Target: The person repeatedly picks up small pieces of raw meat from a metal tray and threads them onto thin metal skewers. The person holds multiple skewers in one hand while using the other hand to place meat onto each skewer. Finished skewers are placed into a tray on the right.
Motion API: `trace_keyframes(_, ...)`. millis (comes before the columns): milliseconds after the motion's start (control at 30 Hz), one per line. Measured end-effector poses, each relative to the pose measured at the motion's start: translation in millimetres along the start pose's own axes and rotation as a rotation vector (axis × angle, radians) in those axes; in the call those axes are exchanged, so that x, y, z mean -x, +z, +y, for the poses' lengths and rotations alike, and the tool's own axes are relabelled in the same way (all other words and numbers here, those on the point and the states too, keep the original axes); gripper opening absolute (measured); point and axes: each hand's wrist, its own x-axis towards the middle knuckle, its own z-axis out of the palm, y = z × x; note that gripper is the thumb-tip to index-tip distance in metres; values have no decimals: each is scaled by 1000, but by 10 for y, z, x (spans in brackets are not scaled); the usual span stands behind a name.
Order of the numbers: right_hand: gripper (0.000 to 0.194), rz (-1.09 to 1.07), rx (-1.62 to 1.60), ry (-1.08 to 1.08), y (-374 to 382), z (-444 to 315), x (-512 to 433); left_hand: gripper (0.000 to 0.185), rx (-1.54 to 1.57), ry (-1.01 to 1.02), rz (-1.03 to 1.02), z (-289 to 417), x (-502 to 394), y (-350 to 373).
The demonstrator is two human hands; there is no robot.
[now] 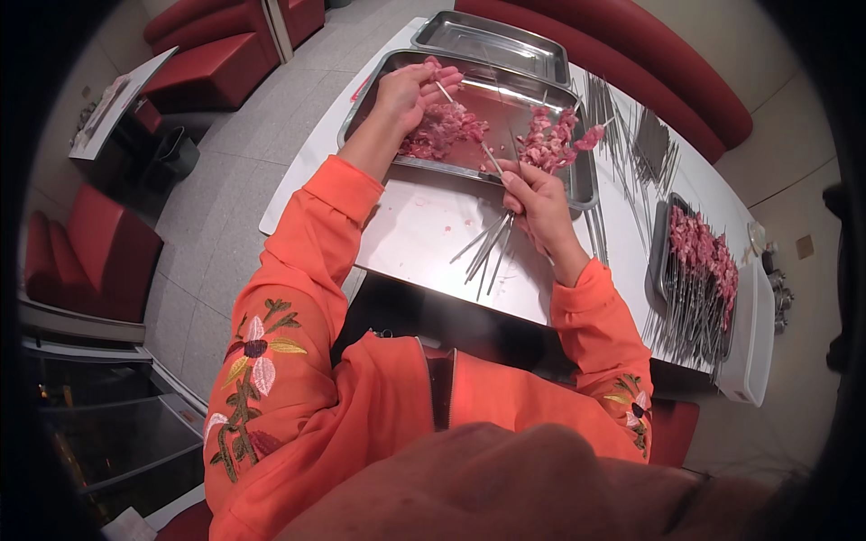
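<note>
My left hand is over the left part of a large metal tray, holding a piece of raw meat at the upper end of a metal skewer. A pile of cut raw meat lies in the tray below it. My right hand grips that skewer near the tray's front rim, along with several bare metal skewers whose lower ends fan out below the palm. Skewered meat rests in the tray's right part, just beyond my right hand.
Another metal tray stands behind the large one. Loose skewers lie on the white table to the right. Farther right are a tray of meat skewers and a white plastic bin. A red bench runs behind.
</note>
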Motion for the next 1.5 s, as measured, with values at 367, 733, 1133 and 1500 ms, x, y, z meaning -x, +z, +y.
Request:
trace_keyframes(367,26,36,-54,-57,48,77,-11,12,153,-55,25,-167,138,203)
trace_keyframes(733,28,50,-14,-54,34,59,-26,27,48,-40,-146,-88,39,92)
trace_keyframes(1133,27,55,-73,-80,58,109,-22,21,170,-15,-13,-157,103,194)
trace_keyframes(1500,28,61,-83,-83,6,95,-39,28,-47,-94,-141,-227,230,276)
